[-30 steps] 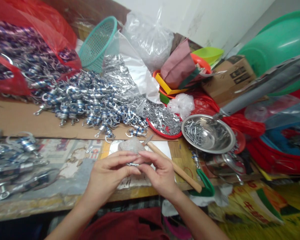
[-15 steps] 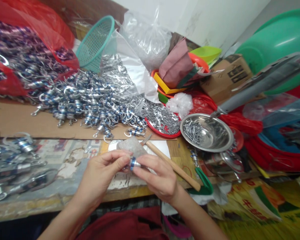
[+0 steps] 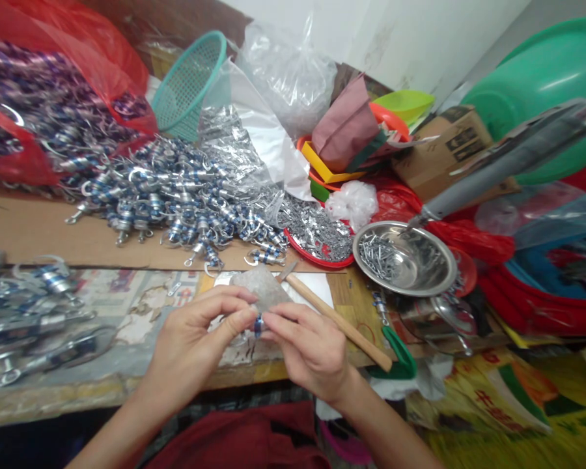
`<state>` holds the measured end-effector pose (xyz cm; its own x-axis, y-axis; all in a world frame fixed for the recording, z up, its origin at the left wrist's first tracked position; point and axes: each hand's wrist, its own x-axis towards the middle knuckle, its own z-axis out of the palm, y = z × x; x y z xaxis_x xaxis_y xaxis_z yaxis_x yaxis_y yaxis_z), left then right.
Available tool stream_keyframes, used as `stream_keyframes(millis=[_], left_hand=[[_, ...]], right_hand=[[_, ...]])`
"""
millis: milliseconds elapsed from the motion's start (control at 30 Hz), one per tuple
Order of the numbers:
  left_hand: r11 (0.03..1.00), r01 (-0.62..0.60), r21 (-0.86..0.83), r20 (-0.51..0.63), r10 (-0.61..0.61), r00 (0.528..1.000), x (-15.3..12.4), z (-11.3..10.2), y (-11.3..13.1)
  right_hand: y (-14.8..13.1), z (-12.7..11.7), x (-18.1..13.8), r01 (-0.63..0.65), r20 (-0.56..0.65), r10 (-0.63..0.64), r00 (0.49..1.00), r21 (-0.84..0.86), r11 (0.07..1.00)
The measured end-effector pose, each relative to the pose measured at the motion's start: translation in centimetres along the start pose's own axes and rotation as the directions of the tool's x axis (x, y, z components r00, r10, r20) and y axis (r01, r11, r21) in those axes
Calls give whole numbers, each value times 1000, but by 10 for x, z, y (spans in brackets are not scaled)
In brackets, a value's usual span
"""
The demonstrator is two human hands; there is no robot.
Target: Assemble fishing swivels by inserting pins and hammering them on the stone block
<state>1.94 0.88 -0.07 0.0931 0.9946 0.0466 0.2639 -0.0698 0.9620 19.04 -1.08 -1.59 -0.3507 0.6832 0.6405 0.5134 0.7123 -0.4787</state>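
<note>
Between both hands is a small blue-and-silver metal swivel hook, mostly hidden by fingertips. My left hand pinches its left side with thumb and forefinger. My right hand grips the other side, fingers bent over it. Just behind the fingers lies a grey stone-like block on white paper. A hammer with a wooden handle rests to the right of it, near my right hand. Several similar hooks lie on the bench left of my left hand, blurred.
A large heap of blue-and-silver hooks covers the cardboard behind, beside a red bag of purple ones. A red tray holds small metal pieces. A steel bowl holds pins. A grey-handled tool slants over it.
My right fingers have drawn in over the swivel hook, so less of it shows. Its visible part sits slightly lower and farther left. The surroundings stay as they were.
</note>
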Motion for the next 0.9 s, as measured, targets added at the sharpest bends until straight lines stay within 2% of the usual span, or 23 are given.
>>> stream_keyframes(millis=[133, 233, 300, 367, 433, 467, 500, 533, 600, 633, 667, 767, 800, 900], left_hand=[[994, 74, -79, -15, -75, 997, -2, 3, -4], [978, 156, -138, -45, -164, 985, -4, 8, -10], [952, 204, -229, -23, -215, 976, -6, 11, -14], [913, 233, -336, 50, -229, 972, -9, 14, -15], [874, 253, -415, 108, -229, 967, -10, 15, -16], [860, 268, -436, 121, -239, 964, -11, 15, -17], [847, 283, -450, 129, -253, 959, -11, 14, -17], [834, 301, -461, 140, -267, 953, -11, 14, -18], [812, 339, -475, 179, -288, 941, -9, 12, -19], [803, 355, -479, 201, -294, 935, -8, 11, -20], [795, 371, -479, 224, -298, 928, -8, 10, -21], [782, 415, -465, 287, -310, 906, -6, 7, -22], [779, 428, -459, 308, -313, 898, -6, 7, -22], [771, 458, -444, 363, -312, 878, -4, 5, -21]], right_hand=[[-11, 3, 6, -192, -27, 199, 980, 166, 967], [-13, 5, 7, -370, 9, 380, 925, 250, 895], [-13, 7, 5, -491, 24, 507, 862, 289, 822], [-12, 9, 3, -621, 80, 636, 768, 336, 708], [-10, 8, 2, -719, 211, 699, 683, 361, 594], [-6, 6, 3, -740, 279, 689, 669, 345, 578], [0, 2, 6, -733, 315, 663, 680, 309, 606], [8, -3, 10, -701, 294, 637, 712, 245, 670], [35, -16, 21, -610, 122, 607, 786, -11, 792], [53, -22, 27, -596, -23, 603, 797, -195, 779], [71, -29, 33, -611, -105, 627, 772, -398, 685], [123, -38, 47, -640, -136, 691, 710, -535, 552], [135, -38, 50, -642, -124, 709, 694, -551, 533], [156, -30, 55, -634, -99, 740, 665, -598, 489]])
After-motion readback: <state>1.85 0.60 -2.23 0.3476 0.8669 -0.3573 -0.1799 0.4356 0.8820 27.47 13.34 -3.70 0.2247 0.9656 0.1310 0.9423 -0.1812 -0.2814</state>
